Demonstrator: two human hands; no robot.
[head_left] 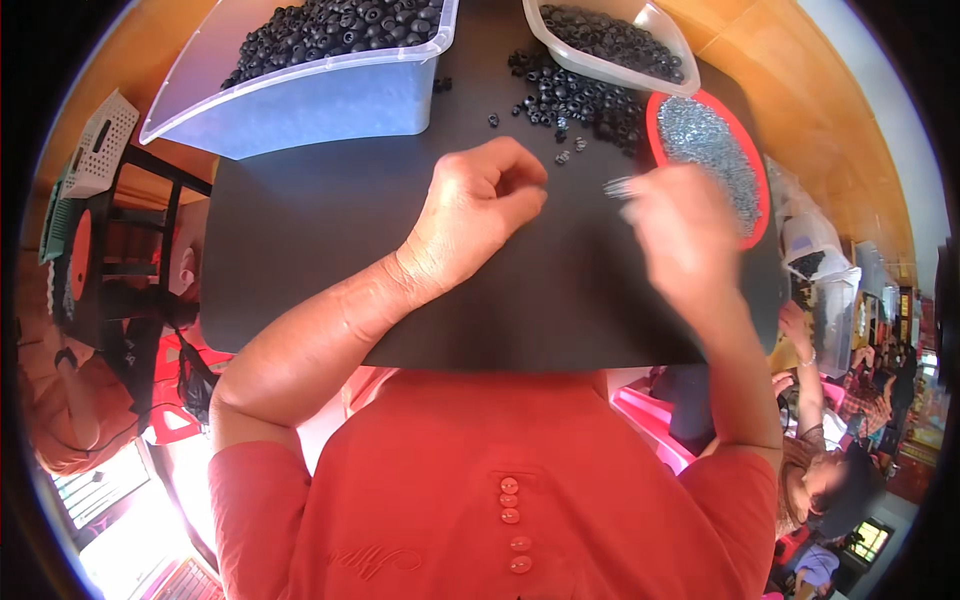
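My left hand (480,205) is raised over the dark tabletop, thumb and fingers curled together in a pinch; whatever is in them is hidden. To its right, my right hand (685,235) is smeared by motion. A few thin silvery metal pieces (618,187) stick out from its fingertips. Beside that hand lies a red round dish (657,125), heaped with small silvery metal parts (705,135). Loose black ring-like pieces (580,98) are piled just beyond both hands. A few small pieces with shiny metal (563,157) lie between the hands.
A large translucent bin (330,115) of black rounded pieces stands at the far left of the table (300,230). Farther right is a smaller white tub (565,52) of dark pieces. A white perforated basket (100,145) sits off to the left. Another person's arm (805,355) shows beyond the right edge.
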